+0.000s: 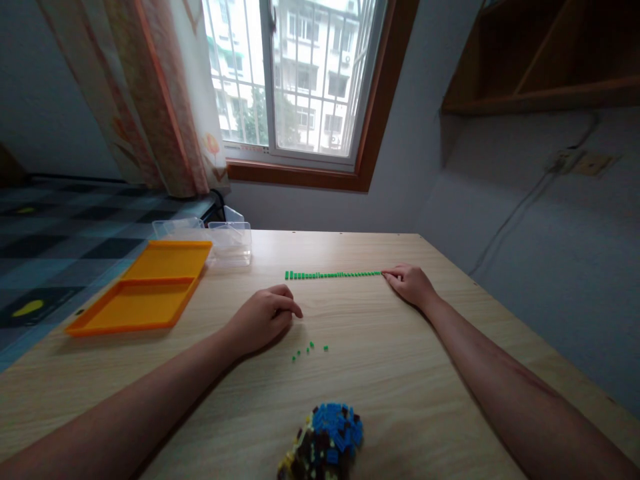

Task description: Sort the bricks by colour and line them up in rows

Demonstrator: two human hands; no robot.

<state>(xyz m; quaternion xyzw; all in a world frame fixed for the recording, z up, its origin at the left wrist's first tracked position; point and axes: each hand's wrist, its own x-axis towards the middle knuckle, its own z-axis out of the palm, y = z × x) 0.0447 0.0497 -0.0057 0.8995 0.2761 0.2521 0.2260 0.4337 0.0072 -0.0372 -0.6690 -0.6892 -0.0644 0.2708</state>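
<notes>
A long row of small green building bricks runs left to right across the middle of the table. At its right end is my right hand, its thumb and fingertips pinched together on the last green brick, which they mostly cover. My left hand rests just below the row's left end. Its fingers are loosely bent and slightly apart, and nothing shows in them. Several loose green bricks lie scattered on the tabletop close below my left fingertips.
A heap of blue, dark and yellowish bricks sits at the near edge of view. To the left lies an orange two-part tray, with clear plastic boxes behind it. The wooden table ends near the wall and window.
</notes>
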